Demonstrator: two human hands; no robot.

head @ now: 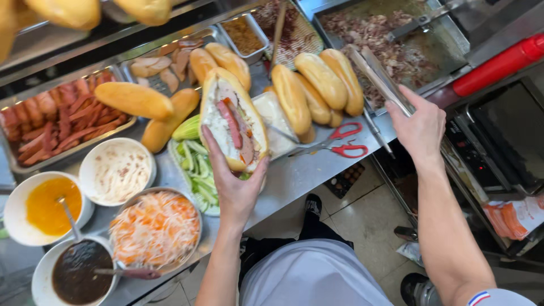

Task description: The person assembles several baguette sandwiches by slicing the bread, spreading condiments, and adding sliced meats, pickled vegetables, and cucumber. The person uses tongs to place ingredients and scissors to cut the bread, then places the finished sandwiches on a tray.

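My left hand [233,182] holds an opened baguette sandwich [233,120] from below, over the steel counter [306,173]. White spread, a strip of pink sausage and slices of meat show inside it. My right hand [418,127] grips a pair of metal tongs [378,76] whose tips reach toward the tray of chopped cooked meat [391,39] at the far right.
Several plain baguettes [317,85] lie on the counter beside red-handled scissors [343,141]. Cucumber sticks [195,167], a bowl of shredded carrot pickle [156,226], bowls of white, yellow and dark sauce, and a tray of sliced sausage [62,122] stand left. A red bottle [498,65] lies right.
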